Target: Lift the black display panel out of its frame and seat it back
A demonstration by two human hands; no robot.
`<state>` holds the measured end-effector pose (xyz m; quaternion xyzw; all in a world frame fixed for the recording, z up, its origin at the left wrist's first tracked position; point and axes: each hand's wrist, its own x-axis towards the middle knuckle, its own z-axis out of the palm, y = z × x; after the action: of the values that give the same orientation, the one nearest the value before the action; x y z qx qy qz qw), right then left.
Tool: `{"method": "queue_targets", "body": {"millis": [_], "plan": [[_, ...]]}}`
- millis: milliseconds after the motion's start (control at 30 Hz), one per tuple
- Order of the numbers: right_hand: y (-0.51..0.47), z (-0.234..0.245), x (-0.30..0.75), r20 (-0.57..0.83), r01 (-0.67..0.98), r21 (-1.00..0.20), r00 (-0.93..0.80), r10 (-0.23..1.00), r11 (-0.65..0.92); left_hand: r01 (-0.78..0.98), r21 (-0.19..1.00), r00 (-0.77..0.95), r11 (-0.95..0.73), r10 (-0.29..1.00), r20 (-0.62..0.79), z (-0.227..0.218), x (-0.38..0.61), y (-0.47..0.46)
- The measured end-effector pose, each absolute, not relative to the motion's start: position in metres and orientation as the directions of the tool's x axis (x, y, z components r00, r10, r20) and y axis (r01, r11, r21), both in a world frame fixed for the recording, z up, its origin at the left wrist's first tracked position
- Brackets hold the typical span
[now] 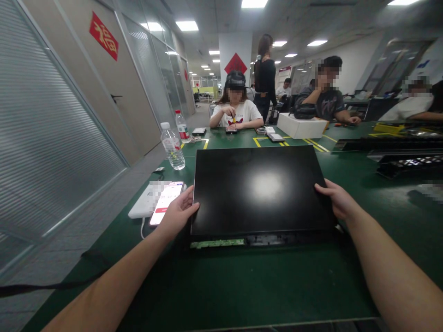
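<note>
Left hand [178, 212] and right hand [337, 200] clasp the black panel [259, 189] by its sides; 2 water bottles [173, 148] stand beyond.

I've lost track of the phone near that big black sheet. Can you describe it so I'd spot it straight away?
Over the green table, the left hand and right hand hold a wide black panel by its side edges. Just outside the left hand, a phone rests on a white slab. It alone has a lit screen, white with a red band.
</note>
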<state>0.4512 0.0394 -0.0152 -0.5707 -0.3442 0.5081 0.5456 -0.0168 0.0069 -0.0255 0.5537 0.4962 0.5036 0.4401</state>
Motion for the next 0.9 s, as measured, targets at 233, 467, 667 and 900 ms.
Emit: {"method": "queue_targets", "body": {"millis": [233,467,667,900], "plan": [[0.0404,-0.0196,0.4551,-0.155,-0.082,-0.987,0.234,0.96,-0.139,0.1,0.986,0.021,-0.134,0.991,0.132,-0.0192,-0.0154,0.0037],[0.0411,-0.0201,0.4549,-0.11,-0.063,-0.993,0.237,0.965,-0.098,0.109,0.983,-0.01,-0.145,0.989,0.147,-0.0196,-0.0167,0.0044],[0.0402,-0.0179,0.458,-0.196,-0.09,-0.98,0.227,0.954,-0.179,0.137,0.985,-0.025,-0.104,0.994,0.108,-0.0198,-0.016,0.003],[0.0394,-0.0192,0.4533,-0.221,-0.097,-0.974,0.227,0.948,-0.204,0.176,0.981,-0.054,-0.082,0.994,0.093,-0.022,-0.0167,0.004]]}}
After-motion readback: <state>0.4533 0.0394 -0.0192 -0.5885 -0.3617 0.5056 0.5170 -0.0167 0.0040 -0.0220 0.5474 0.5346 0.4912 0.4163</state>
